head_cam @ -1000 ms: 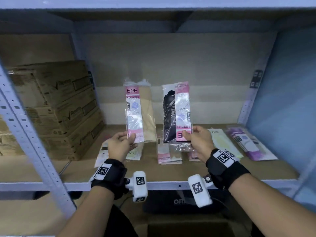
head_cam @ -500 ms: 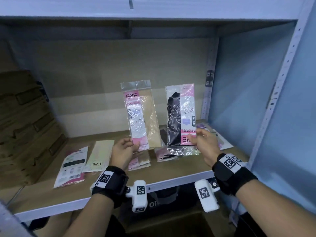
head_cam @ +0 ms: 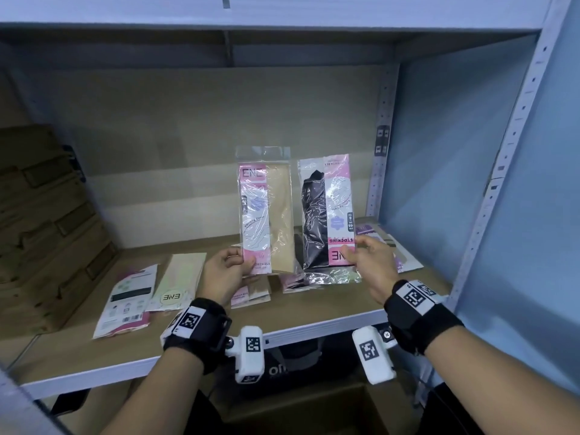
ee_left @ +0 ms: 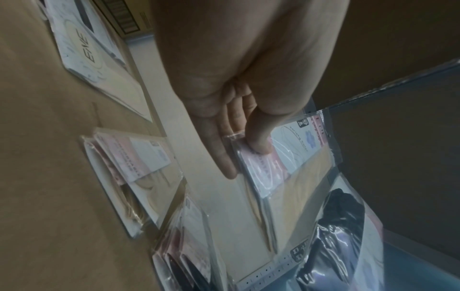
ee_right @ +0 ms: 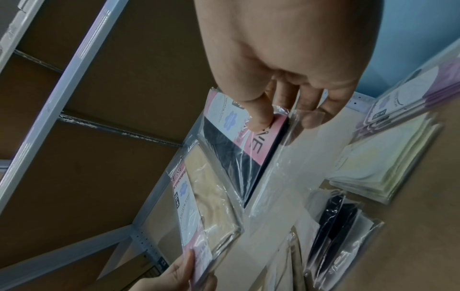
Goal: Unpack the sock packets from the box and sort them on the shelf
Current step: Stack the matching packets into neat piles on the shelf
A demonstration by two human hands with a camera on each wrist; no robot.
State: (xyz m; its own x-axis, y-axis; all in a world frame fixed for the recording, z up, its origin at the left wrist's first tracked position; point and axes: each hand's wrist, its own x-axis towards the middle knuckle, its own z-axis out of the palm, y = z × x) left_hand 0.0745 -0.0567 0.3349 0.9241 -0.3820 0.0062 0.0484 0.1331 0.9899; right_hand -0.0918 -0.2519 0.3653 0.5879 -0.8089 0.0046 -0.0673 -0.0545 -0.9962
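While both packets are up over the shelf (head_cam: 314,324), sorting is partway. My left hand (head_cam: 224,274) pinches the beige packet (head_cam: 266,211), thumb and fingers clamped on its bottom corner; my right hand (head_cam: 372,265) pinches the black packet (head_cam: 326,211) likewise. Several piles (head_cam: 147,296) already lie flat below; these two still need placing. Cartons (head_cam: 47,227) stacked left, blue wall (head_cam: 439,136) right.

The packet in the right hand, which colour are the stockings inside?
Black, clearest in the head view: black stockings packet.
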